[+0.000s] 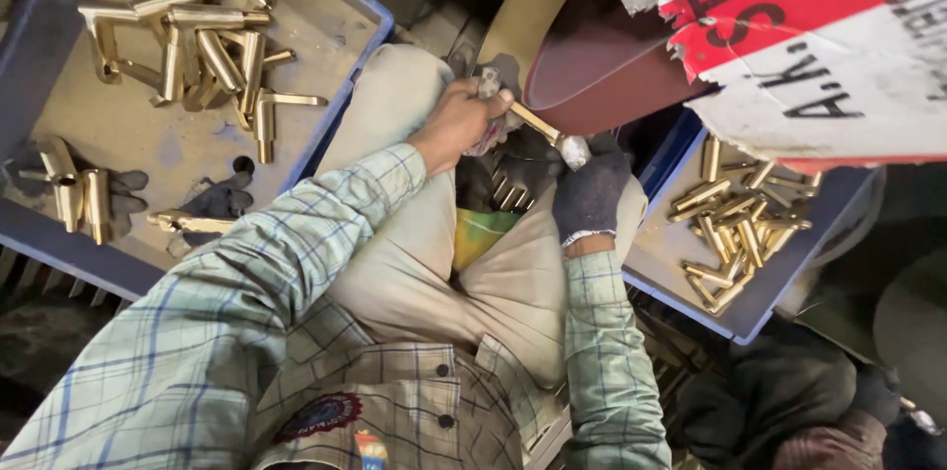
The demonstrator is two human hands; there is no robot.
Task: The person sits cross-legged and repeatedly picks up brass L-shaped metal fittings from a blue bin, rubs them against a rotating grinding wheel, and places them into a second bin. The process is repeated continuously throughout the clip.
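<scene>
Both hands' fingers grip 1 brass rod (pixel 538 123), left hand (pixel 462 120) bare, right hand (pixel 592 189) gloved, against the maroon wheel (pixel 602 66) just beyond the fingertips.

Two blue trays (pixel 59 243) (pixel 760 307) hold loose brass fittings (pixel 212 46); glove (pixel 219 199) in left tray.

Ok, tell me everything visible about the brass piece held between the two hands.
The brass piece is a slim, shiny yellow-metal rod with a silvery knob at its lower right end. It lies slanted, pressed against the dark red wheel. The bare left hand pinches its upper end through a rag; the gloved right hand grips the knob end. Its middle alone shows.
</scene>
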